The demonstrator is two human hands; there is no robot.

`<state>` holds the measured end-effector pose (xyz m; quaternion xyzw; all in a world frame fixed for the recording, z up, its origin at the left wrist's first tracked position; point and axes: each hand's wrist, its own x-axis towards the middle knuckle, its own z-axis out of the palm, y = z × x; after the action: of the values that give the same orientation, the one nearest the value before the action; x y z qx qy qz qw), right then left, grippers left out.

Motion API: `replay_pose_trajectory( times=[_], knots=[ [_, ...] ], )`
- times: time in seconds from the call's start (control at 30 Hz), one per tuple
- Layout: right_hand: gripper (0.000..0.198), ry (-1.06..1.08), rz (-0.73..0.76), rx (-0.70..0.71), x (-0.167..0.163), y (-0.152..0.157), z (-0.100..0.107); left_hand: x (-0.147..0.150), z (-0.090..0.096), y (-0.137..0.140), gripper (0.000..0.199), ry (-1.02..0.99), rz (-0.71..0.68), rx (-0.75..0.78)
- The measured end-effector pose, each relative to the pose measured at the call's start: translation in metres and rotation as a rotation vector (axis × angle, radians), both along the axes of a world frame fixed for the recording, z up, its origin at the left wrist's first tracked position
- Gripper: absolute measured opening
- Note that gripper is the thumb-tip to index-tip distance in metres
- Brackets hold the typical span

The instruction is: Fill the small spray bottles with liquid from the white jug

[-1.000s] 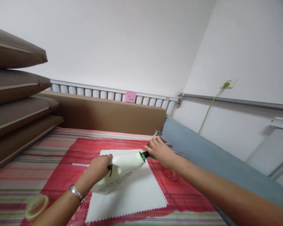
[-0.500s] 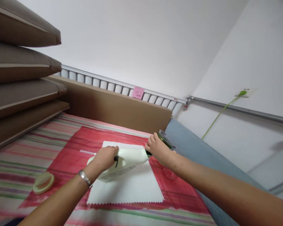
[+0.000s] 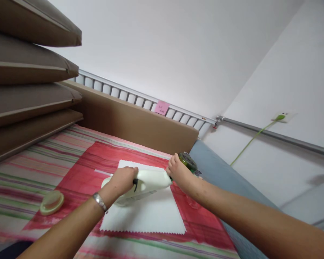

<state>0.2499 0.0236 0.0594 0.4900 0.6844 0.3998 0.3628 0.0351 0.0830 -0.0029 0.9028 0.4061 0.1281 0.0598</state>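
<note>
My left hand (image 3: 124, 179) is closed at the left end of a pale, jug-like container (image 3: 152, 180) that is tilted on its side. A short black strap or tab (image 3: 135, 184) sticks out beside its fingers. The container's right end meets my right hand (image 3: 179, 173), which is closed around a dark green, see-through bottle (image 3: 187, 160); the bottle's other end is hidden at the container's edge. Under both lies a white cloth (image 3: 145, 219) with zigzag edges. A round pale lid (image 3: 52, 202) rests to the left. Below my right wrist is a clear round object (image 3: 193, 202), partly hidden.
A red patch (image 3: 78, 180) covers part of the striped cloth (image 3: 24, 172). Brown cushions (image 3: 29, 68) are stacked at the left. A brown board (image 3: 129, 120) stands before the radiator (image 3: 124, 95), and a blue-grey padded edge (image 3: 218, 180) runs along the right.
The view has shifted slightly. Both hands keep their hold, and the green bottle appears turned a little, showing more of its body.
</note>
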Motion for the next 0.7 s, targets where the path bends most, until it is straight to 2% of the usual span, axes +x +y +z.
replay_pose_trajectory(
  times=[0.23,0.4,0.5,0.6,0.7],
  knots=[
    [0.047,0.181,0.009,0.005,0.002,0.003,-0.005,-0.001,-0.001,-0.002,0.025,-0.042,0.012,-0.044],
    [0.040,0.416,0.025,0.028,0.017,-0.012,0.012,-0.006,-0.006,-0.002,0.022,-0.070,0.043,-0.051],
    [0.049,0.619,0.027,0.092,0.036,-0.027,0.017,-0.013,-0.010,-0.002,0.019,-0.090,0.083,-0.046],
    [0.062,0.854,0.002,0.192,0.060,-0.042,0.006,-0.020,-0.014,-0.003,0.020,-0.118,0.118,-0.037],
    [0.069,1.108,-0.070,0.365,0.080,-0.058,-0.024,-0.029,-0.018,-0.002,0.022,-0.136,0.155,-0.025]
  ],
)
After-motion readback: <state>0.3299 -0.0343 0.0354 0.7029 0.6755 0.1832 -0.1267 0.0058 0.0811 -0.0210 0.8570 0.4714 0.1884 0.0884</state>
